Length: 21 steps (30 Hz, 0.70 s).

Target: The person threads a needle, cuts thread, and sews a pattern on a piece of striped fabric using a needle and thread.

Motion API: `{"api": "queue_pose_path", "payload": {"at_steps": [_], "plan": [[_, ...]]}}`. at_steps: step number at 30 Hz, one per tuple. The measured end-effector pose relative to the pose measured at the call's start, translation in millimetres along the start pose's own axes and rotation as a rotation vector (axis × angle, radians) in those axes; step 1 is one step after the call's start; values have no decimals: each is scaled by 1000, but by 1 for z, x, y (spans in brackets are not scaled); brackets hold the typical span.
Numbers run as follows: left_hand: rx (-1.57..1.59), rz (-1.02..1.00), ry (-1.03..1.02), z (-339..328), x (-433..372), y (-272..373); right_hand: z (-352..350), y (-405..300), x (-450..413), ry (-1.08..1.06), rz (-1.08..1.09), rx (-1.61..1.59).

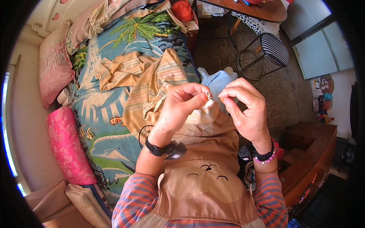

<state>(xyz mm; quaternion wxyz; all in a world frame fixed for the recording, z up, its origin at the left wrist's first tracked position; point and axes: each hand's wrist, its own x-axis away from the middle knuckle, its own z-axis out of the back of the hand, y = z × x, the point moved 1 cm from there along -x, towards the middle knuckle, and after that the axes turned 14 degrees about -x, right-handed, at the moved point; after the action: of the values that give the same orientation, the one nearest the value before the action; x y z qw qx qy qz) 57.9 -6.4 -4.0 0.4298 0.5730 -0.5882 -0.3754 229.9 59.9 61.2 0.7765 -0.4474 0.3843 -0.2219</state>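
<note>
My left hand [181,104] pinches a small metal fastener [209,95] between thumb and index finger, together with a bit of pale cloth. That cloth seems to belong to the tan striped fabric [171,68] spread over the bed and my lap. Just to the right, my right hand [248,109] holds its thumb and index fingertips close together, facing the fastener. Something very fine, perhaps a needle or thread, may be between those fingertips, but it is too small to tell. Both wrists wear dark straps.
A bed with a dolphin-print sheet [114,148] lies at left, with pink pillows [55,65] and a pink bolster [68,145] along the wall. A light blue cloth [218,79] is beyond my hands. At right stand a striped stool [275,48] and a wooden cabinet [316,159].
</note>
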Motion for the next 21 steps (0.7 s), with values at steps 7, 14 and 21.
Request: {"api": "queue_pose_path", "payload": {"at_steps": [7,14,21], "plan": [[-13,9,-17,0,0,-1,1,1,1,-8,2,-8],[-39,9,-65,1,-1,-2,3,2,4,-48,-46,-61],[-58,4,-102,-3,0,2,3,4,6,-74,-72,-139]]}}
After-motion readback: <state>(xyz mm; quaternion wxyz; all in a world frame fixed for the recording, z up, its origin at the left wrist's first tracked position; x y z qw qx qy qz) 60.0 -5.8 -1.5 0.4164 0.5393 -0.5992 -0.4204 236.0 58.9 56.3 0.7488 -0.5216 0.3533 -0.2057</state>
